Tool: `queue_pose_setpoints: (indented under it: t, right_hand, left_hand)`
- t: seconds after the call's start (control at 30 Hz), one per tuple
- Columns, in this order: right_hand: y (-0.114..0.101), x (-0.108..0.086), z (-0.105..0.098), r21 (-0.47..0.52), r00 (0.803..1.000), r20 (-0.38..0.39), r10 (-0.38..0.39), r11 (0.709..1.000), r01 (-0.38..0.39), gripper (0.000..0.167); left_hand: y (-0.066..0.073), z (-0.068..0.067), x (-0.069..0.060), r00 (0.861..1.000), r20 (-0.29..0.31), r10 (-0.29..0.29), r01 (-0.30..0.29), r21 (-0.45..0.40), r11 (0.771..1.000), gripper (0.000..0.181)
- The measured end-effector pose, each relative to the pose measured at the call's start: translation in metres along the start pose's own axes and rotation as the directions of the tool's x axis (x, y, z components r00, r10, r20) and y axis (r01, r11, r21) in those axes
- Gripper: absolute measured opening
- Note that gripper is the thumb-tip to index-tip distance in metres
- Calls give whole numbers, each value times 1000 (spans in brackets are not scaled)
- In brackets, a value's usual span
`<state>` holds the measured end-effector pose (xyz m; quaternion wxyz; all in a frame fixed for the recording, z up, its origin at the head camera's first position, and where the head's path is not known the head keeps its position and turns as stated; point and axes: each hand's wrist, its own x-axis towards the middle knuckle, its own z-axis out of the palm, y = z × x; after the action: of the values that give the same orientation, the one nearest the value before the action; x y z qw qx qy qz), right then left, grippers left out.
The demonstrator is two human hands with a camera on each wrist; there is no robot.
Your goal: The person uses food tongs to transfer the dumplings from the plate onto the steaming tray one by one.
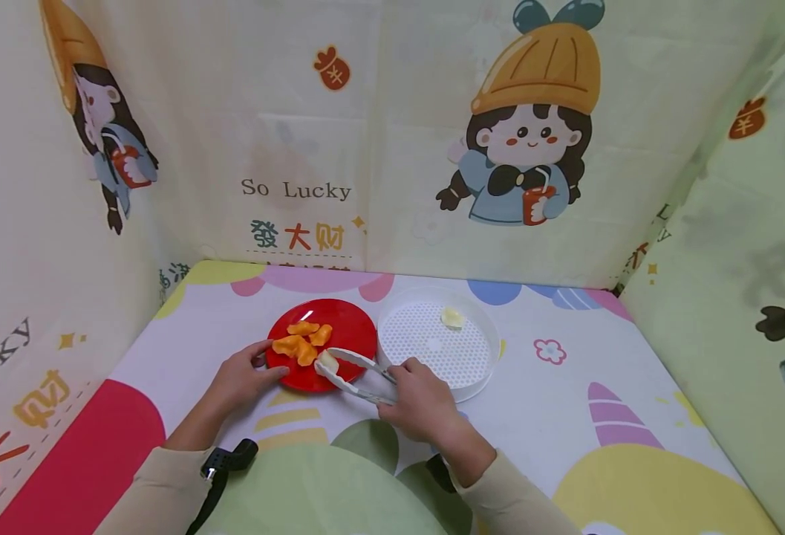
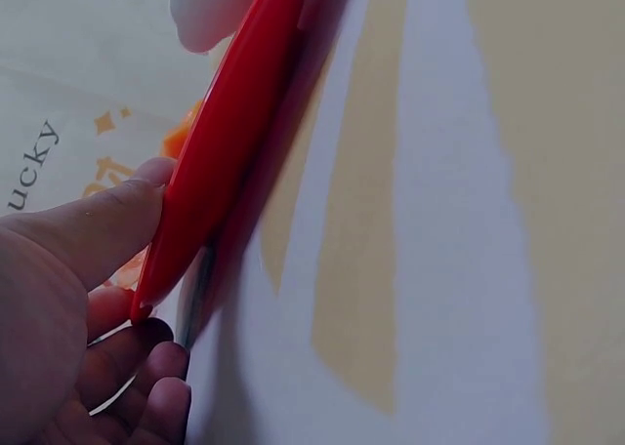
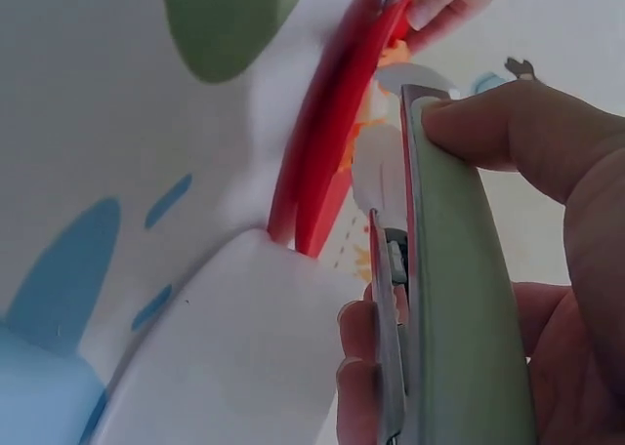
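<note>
Gripping the tongs point(image 1: 359, 360), the right hand point(image 1: 422, 401) stands near the red plate point(image 1: 348, 319), on its right front side, thumb on one arm and fingers curled round the other. The tongs reach in over the plate's front part, where a pale piece point(image 1: 327, 362) sits between their tips; whether it is lifted or resting on the plate, I cannot tell. The left hand point(image 1: 237, 380) pinches the plate's left edge, thumb above and index finger at the rim, its other fingers curled lower down.

Orange pieces point(image 1: 305, 353) lie bunched on the plate's left half, some touching. Just right of the plate, on the same desk point(image 1: 526, 416), stands a round white tray point(image 1: 405, 342) with a holed bottom; another pale piece point(image 1: 452, 319) rests in it, toward the side away from the person.

The pale piece looks small and light, probably soft enough to dent or tear, and perhaps a little slippery in smooth tips. A gentle squeeze across its thick middle seems best, since the thin edges of such a shape would likely slip or bend. The plate looks thin, stiff and light, so it could slide if nudged; its rim is the sensible place to steady it.
</note>
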<state>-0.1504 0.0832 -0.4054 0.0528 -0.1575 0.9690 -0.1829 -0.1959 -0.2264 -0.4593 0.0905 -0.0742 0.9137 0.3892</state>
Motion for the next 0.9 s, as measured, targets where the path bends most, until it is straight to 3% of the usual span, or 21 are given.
queue_pose_setpoints:
  t: [0.4,0.9]
  right_hand:
    - [-2,1,-4,-61,1000,-22,1,998,-3,52]
    - [3,5,-6,-75,1000,8,-24,997,25,46]
  left_hand:
    - [2,-1,-1,1000,-3,2,-2,7,1000,86]
    - [0,0,-2,1000,-3,-2,2,4,1000,85]
